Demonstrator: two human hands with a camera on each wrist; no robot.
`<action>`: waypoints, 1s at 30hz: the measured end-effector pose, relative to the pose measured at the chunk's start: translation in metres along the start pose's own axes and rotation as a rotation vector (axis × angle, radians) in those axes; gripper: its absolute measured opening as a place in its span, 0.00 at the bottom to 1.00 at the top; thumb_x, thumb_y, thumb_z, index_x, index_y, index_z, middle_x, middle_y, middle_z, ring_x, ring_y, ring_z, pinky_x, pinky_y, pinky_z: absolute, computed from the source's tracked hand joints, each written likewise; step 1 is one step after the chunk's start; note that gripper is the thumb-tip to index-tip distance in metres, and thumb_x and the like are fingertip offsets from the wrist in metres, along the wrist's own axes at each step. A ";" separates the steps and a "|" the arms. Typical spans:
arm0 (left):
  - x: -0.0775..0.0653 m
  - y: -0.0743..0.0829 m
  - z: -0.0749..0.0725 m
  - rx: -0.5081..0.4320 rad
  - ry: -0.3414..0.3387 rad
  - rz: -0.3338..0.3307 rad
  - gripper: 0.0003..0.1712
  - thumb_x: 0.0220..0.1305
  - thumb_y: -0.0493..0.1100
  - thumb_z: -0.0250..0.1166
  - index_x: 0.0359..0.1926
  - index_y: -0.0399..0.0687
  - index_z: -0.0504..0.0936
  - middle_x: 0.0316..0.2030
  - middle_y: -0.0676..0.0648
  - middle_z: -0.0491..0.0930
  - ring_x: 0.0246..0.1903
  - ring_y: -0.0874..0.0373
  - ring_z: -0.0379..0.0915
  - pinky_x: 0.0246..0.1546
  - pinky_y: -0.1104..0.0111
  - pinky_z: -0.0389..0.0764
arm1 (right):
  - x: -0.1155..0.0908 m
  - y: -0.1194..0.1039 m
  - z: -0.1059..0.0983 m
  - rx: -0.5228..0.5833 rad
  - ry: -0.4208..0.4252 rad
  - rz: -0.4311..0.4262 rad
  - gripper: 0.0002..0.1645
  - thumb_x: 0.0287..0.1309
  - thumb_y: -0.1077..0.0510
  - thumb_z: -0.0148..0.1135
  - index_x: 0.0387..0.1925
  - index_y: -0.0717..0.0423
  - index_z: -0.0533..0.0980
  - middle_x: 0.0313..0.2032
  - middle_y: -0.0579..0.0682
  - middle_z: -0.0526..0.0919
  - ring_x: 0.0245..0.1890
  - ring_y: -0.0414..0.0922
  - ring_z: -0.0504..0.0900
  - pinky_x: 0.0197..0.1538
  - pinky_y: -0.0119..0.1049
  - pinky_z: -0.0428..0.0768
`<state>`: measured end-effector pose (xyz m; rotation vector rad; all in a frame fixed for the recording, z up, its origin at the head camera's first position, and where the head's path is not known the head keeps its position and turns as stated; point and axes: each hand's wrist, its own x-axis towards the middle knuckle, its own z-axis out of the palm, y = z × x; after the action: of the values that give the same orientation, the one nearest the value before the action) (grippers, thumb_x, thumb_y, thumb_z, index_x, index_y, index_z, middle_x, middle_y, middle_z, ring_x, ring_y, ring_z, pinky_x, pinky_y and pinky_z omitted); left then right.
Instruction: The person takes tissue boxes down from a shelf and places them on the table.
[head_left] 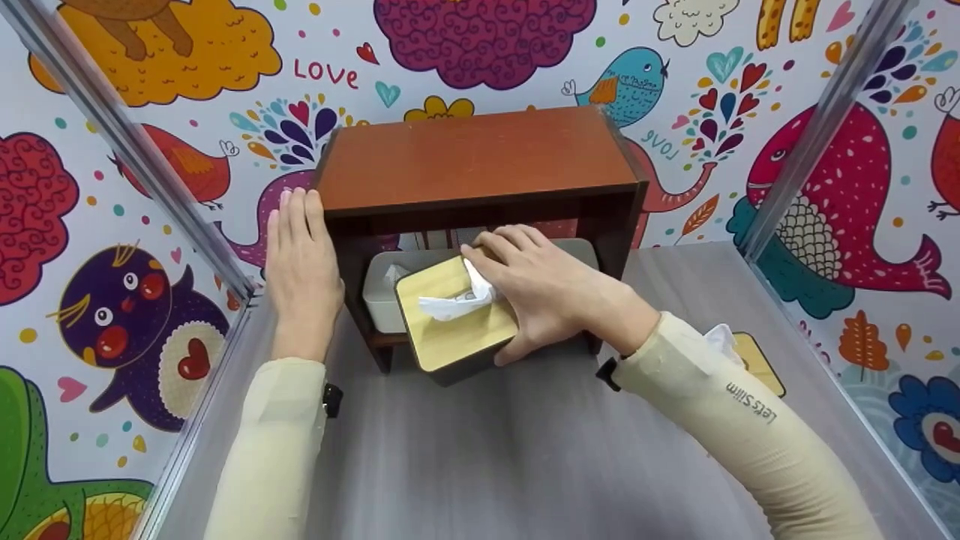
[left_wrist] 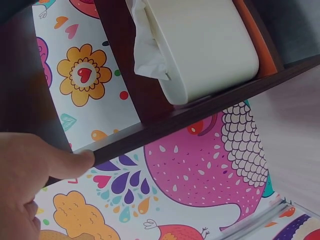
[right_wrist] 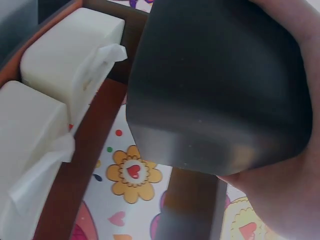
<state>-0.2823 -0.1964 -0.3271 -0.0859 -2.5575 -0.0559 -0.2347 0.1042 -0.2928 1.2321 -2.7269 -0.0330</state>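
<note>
one reddish-brown shelf (head_left: 480, 157), smooth-topped and dark-edged, stands with its long side across the view. two whitish, round-cornered boxes (right_wrist: 67, 50) sit inside. before its opening, the dark-sided tissue box (head_left: 465, 364) is held askew, its pale wood-grained lid (head_left: 420, 330) facing up; the hand hides which side is longer. the right hand (head_left: 551, 289) grips this box; the left hand (head_left: 304, 262) lies straight-fingered against the shelf's left side. limp white tissue (head_left: 446, 307) pokes from the lid.
</note>
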 end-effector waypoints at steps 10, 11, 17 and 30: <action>0.001 0.000 -0.003 0.028 -0.056 -0.014 0.57 0.48 0.27 0.69 0.73 0.38 0.44 0.74 0.34 0.48 0.76 0.42 0.40 0.78 0.54 0.44 | -0.009 0.006 0.030 0.044 -0.017 0.042 0.77 0.27 0.20 0.69 0.74 0.55 0.54 0.69 0.57 0.63 0.69 0.57 0.60 0.73 0.54 0.58; 0.001 0.000 -0.003 0.029 -0.058 -0.015 0.57 0.48 0.27 0.69 0.73 0.38 0.44 0.74 0.34 0.48 0.76 0.42 0.39 0.78 0.54 0.45 | -0.010 0.007 0.032 0.045 -0.020 0.045 0.77 0.26 0.20 0.69 0.74 0.55 0.54 0.69 0.58 0.63 0.69 0.57 0.60 0.73 0.54 0.58; 0.001 -0.001 -0.002 0.018 -0.056 -0.020 0.57 0.47 0.27 0.69 0.73 0.39 0.44 0.74 0.34 0.48 0.76 0.42 0.40 0.78 0.54 0.44 | -0.017 0.010 0.048 0.064 -0.046 0.062 0.76 0.27 0.20 0.68 0.74 0.55 0.54 0.69 0.59 0.63 0.70 0.57 0.60 0.72 0.55 0.59; 0.000 0.001 -0.004 0.008 -0.046 -0.009 0.57 0.46 0.27 0.69 0.73 0.38 0.45 0.73 0.34 0.49 0.76 0.42 0.40 0.78 0.54 0.44 | -0.030 0.017 0.073 0.104 -0.049 0.082 0.75 0.25 0.22 0.70 0.73 0.55 0.56 0.67 0.58 0.66 0.68 0.57 0.63 0.71 0.55 0.60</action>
<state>-0.2804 -0.1961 -0.3238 -0.0733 -2.6043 -0.0481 -0.2379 0.1348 -0.3672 1.1578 -2.8520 0.0900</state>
